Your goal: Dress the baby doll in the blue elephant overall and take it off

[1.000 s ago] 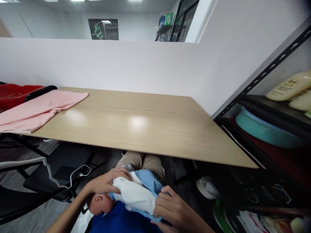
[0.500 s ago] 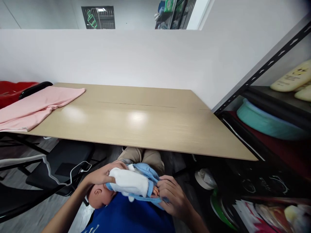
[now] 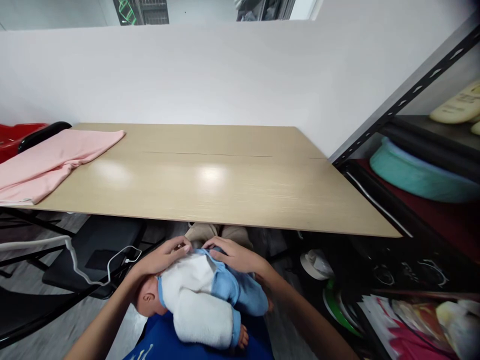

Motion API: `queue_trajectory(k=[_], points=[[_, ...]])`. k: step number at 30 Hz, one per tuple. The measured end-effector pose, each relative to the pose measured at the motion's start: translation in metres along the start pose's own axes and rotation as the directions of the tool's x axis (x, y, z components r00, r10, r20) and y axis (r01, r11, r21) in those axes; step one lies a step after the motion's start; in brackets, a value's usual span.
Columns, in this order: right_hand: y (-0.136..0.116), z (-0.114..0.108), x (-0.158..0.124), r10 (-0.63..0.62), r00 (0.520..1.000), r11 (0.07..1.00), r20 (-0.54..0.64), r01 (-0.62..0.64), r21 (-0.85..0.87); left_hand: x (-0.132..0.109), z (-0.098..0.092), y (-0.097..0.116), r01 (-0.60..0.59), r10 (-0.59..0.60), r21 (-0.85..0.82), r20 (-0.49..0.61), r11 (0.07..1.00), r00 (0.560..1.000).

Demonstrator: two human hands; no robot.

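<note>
A baby doll point(image 3: 148, 297) lies on its side across my lap, its head to the left. It wears a white top point(image 3: 202, 312) with blue trim and light blue pants point(image 3: 245, 292). My left hand point(image 3: 167, 255) is closed around the doll's shoulder and back, its fingertips hidden behind the body. At the waist, my right hand point(image 3: 234, 256) grips the blue waistband between thumb and fingers. The doll's small hand point(image 3: 243, 337) pokes out of the near sleeve, resting over my blue shirt.
In front stands a wooden table point(image 3: 225, 195) with a folded pink cloth point(image 3: 56, 160) at its left. A black chair point(image 3: 93, 250) with a white cable point(image 3: 75, 265) is at my left. At right, a shelf holds a teal basin point(image 3: 420, 175) and bottles point(image 3: 455, 107).
My right hand has moved from the doll's sleeve end up to its waist on the far side. The doll's arm has dropped towards me, and the blue pants now show. My view has tilted down slightly.
</note>
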State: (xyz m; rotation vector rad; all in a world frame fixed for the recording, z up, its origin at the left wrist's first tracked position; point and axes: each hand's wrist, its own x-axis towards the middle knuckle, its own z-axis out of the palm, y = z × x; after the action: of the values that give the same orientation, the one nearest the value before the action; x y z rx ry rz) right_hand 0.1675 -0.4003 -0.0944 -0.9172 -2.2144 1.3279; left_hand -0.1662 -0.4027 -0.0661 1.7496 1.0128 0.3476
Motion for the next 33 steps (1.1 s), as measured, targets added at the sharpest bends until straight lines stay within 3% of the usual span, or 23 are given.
queue_trajectory(k=[2, 4, 10, 12, 14, 17, 20, 23, 26, 33], points=[[0.001, 0.002, 0.028, 0.02, 0.996, 0.999, 0.083, -0.017, -0.031, 0.007, 0.003, 0.001, 0.199, -0.168, 0.266, -0.134, 0.943, 0.977], [0.005, 0.008, 0.053, 0.042, 0.992, 0.997, 0.123, -0.034, -0.065, 0.012, 0.007, 0.001, 0.335, -0.29, 0.435, -0.167, 0.836, 0.942], [0.011, 0.024, 0.1, 0.098, 0.96, 0.99, 0.263, -0.066, -0.127, 0.004, 0.018, 0.011, 0.475, -0.434, 0.642, -0.236, 0.602, 0.869], [0.01, 0.023, 0.108, 0.112, 0.94, 0.992, 0.322, -0.087, -0.089, -0.001, 0.02, 0.016, 0.487, -0.46, 0.663, -0.234, 0.569, 0.856], [0.009, 0.023, 0.114, 0.137, 0.933, 0.991, 0.332, -0.13, -0.044, -0.005, 0.02, 0.018, 0.46, -0.454, 0.654, -0.195, 0.601, 0.87], [0.012, 0.027, 0.124, 0.206, 0.947, 0.978, 0.247, -0.21, -0.014, -0.007, 0.021, 0.017, 0.38, -0.383, 0.624, -0.136, 0.683, 0.913], [0.019, 0.036, 0.133, 0.269, 0.953, 0.963, 0.139, -0.271, -0.003, -0.006, 0.023, 0.015, 0.23, -0.242, 0.572, -0.055, 0.788, 0.969], [0.033, 0.04, 0.132, 0.358, 0.933, 0.933, 0.038, -0.359, 0.009, -0.009, 0.025, 0.015, 0.093, -0.101, 0.456, -0.008, 0.885, 0.995], [0.053, 0.029, 0.114, 0.468, 0.883, 0.883, -0.029, -0.468, 0.013, -0.017, 0.025, 0.017, 0.056, -0.045, 0.354, -0.038, 0.934, 0.998], [0.092, -0.003, 0.034, 0.588, 0.808, 0.809, -0.039, -0.586, 0.047, -0.021, 0.023, 0.006, 0.115, -0.095, 0.319, -0.077, 0.941, 0.992]])
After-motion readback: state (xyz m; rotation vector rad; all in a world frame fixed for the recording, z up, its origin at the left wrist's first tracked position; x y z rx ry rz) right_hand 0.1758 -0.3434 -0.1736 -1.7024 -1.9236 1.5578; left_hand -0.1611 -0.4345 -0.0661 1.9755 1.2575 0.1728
